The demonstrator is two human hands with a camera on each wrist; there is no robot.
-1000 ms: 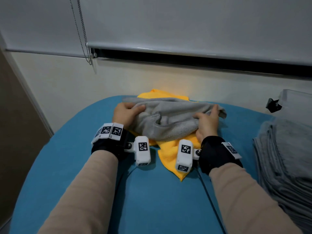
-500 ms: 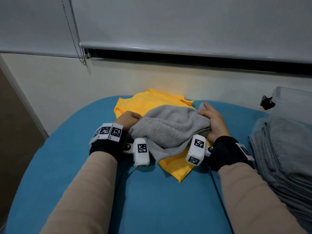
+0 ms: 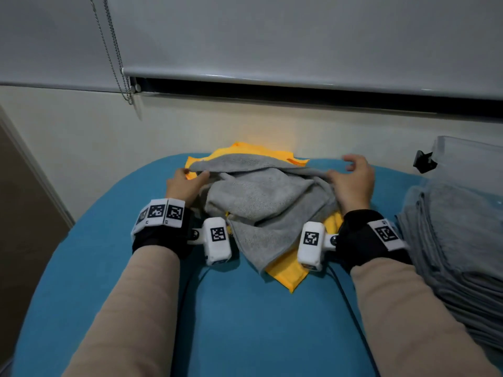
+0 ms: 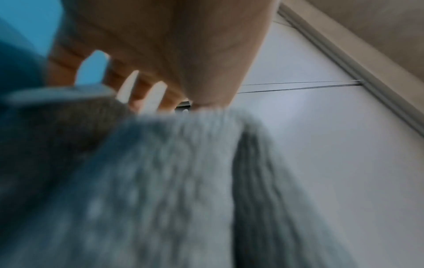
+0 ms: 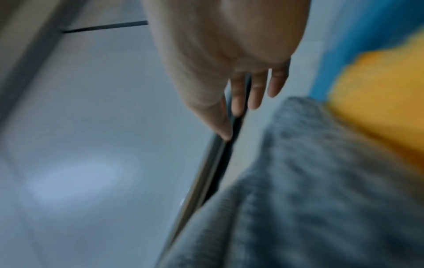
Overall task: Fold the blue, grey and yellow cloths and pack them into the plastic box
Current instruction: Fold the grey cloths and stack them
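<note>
A crumpled grey cloth (image 3: 266, 202) lies on top of a yellow cloth (image 3: 288, 270), both on the blue cloth (image 3: 245, 322) spread over the table. My left hand (image 3: 187, 183) pinches the grey cloth's far left edge between thumb and fingers; the left wrist view shows that grey cloth (image 4: 174, 181) blurred under my thumb. My right hand (image 3: 352, 176) hovers at the cloth's right end with fingers loose and holding nothing. In the right wrist view its fingers (image 5: 257, 94) are straight above the grey cloth (image 5: 309, 181). The clear plastic box (image 3: 468, 164) stands at the far right.
A stack of folded grey towels (image 3: 457, 240) fills the right side in front of the box. A black clip (image 3: 423, 161) sits on the box's left end. A wall and a roller blind with a bead chain (image 3: 119, 63) lie just beyond the table.
Both hands moved away from me and apart. The grey cloth's far edge now stretches across the yellow cloth. My right hand came off the cloth and its fingers spread.
</note>
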